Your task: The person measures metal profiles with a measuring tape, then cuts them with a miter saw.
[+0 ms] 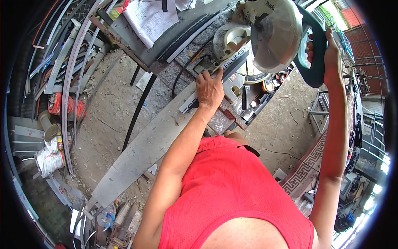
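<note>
My right hand [333,58] is wrapped around the dark green handle [314,58] of a Makita mitre saw [277,35]. The saw's round, clear blade guard [275,50] is beside the handle, with the blade largely hidden behind it. My left hand [210,89] grips an aluminium profile [234,65] that carries printed lettering and lies across the saw base. The fingers curl over its near part, left of the blade guard. Below the left hand, a white lettered end [188,103] shows against a long grey board [141,143].
Drawing sheets [151,20] lie on a metal table at the upper left. Long metal strips [70,83] are piled along the left side. Small tools [268,86] fill a tray beside the saw. A cable [286,153] trails over the dirt floor [103,116] at the right.
</note>
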Demonstrator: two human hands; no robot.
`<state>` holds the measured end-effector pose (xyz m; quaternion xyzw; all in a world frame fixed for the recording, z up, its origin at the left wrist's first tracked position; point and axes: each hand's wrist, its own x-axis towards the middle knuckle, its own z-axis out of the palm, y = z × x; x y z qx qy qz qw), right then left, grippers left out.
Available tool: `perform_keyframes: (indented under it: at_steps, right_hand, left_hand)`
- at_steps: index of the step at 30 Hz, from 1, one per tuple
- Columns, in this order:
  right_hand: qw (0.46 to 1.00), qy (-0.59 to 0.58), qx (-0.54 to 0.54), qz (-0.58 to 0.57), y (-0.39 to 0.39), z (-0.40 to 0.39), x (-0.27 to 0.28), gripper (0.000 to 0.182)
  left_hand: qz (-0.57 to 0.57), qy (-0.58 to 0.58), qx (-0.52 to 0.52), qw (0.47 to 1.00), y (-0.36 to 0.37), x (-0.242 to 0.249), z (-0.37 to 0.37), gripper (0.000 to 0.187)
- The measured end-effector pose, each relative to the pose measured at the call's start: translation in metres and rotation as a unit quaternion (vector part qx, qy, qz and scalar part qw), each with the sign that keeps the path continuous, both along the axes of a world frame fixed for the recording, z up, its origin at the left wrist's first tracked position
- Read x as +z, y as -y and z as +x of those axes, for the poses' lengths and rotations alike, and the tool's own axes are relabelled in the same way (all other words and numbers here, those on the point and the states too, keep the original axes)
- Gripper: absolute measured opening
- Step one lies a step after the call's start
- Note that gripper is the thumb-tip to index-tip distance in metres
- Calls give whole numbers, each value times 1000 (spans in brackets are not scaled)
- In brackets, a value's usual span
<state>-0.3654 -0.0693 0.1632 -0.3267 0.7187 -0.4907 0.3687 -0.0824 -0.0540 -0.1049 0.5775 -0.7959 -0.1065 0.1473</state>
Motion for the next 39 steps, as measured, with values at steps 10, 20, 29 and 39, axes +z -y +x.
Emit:
perform_keyframes:
  at_steps: [10,20,29,39]
  right_hand:
    - [998,46,-14,-43,-23,15,-34,61]
    - [997,60,-24,-49,-28,19,-41,61]
    - [997,52,-31,-54,-29,21,-44,62]
    - [997,50,-33,-52,-30,26,-44,64]
  left_hand:
    - [-17,1,-8,1000,0,-4,1,50]
    - [-12,13,-16,1000,0,-2,1,54]
    - [10,6,-20,1000,1,4,1,60]
    - [15,2,-21,1000,2,2,1,59]
